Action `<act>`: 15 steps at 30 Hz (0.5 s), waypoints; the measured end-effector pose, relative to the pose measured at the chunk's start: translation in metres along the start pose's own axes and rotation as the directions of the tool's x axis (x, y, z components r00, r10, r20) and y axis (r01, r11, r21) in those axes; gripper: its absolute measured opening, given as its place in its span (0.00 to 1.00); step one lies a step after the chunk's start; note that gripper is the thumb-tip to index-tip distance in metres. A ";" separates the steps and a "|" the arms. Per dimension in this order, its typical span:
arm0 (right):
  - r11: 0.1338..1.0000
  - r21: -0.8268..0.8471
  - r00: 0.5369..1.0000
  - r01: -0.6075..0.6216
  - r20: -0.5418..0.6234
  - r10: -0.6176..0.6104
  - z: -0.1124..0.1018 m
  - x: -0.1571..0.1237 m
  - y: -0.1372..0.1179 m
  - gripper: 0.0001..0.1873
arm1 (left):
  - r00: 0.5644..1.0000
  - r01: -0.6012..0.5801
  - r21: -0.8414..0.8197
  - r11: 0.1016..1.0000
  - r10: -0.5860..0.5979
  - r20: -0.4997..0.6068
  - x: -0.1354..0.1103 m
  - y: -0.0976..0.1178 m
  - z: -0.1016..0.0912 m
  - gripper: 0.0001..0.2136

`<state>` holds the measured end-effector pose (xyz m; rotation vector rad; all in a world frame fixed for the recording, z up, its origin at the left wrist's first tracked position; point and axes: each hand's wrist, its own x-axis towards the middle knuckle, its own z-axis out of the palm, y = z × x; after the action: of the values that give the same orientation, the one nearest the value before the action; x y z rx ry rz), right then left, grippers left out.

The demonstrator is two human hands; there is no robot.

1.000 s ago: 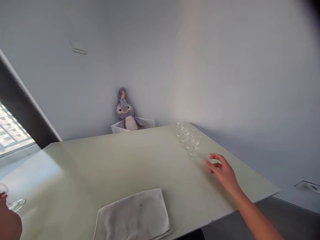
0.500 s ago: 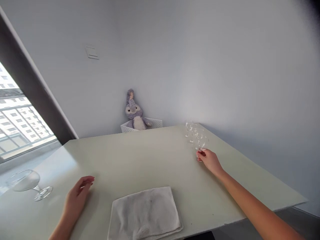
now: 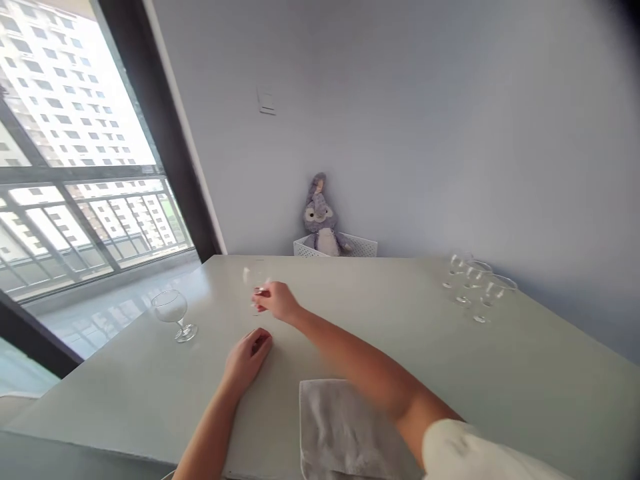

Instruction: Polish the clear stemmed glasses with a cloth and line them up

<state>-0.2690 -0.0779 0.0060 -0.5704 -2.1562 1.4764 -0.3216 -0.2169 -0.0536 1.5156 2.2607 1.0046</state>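
My right hand (image 3: pixel 278 301) is closed on the lower part of a stemmed glass (image 3: pixel 255 277), over the far left of the table. The glass looks faint and blurred; I cannot tell whether its foot touches the tabletop. Nearer to me, my left hand (image 3: pixel 248 360) rests on the table with its fingers curled in and nothing visible in them. Left of both hands stands another clear stemmed glass (image 3: pixel 170 308). Three more stemmed glasses, a far one (image 3: pixel 456 265), a middle one (image 3: pixel 471 279) and a near one (image 3: pixel 490 297), stand in a row at the far right.
A folded grey cloth (image 3: pixel 345 427) lies at the front of the pale table (image 3: pixel 390 313), partly under my right forearm. Behind the far edge, a plush rabbit (image 3: pixel 320 217) sits in a white basket (image 3: pixel 365 247). A window (image 3: pixel 90 200) is at the left.
My right hand has carried a glass from the right-hand row across to the left. My left hand stays near the table surface with its fingers more curled. The view has turned left.
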 end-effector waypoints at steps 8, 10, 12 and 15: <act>0.976 -0.167 0.972 -0.138 0.166 0.166 0.112 0.088 -0.006 0.15 | 0.997 0.071 0.035 0.997 -0.070 -0.031 0.002 -0.003 0.005 0.10; 0.970 -0.191 0.970 -0.151 0.161 0.182 0.117 0.097 -0.002 0.15 | 0.996 0.086 0.036 0.996 -0.085 -0.031 0.002 -0.003 0.006 0.10; 0.966 -0.206 0.968 -0.159 0.159 0.193 0.121 0.104 0.002 0.15 | 0.995 0.095 0.034 0.995 -0.094 -0.028 0.002 -0.001 0.005 0.10; 0.963 -0.213 0.965 -0.163 0.167 0.200 0.125 0.110 0.004 0.14 | 0.994 0.107 0.029 0.994 -0.106 -0.031 0.001 0.002 0.003 0.10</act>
<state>-0.4308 -0.1066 -0.0218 -0.7433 -2.4743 1.4701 -0.3190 -0.2142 -0.0550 1.3840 2.3598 0.9734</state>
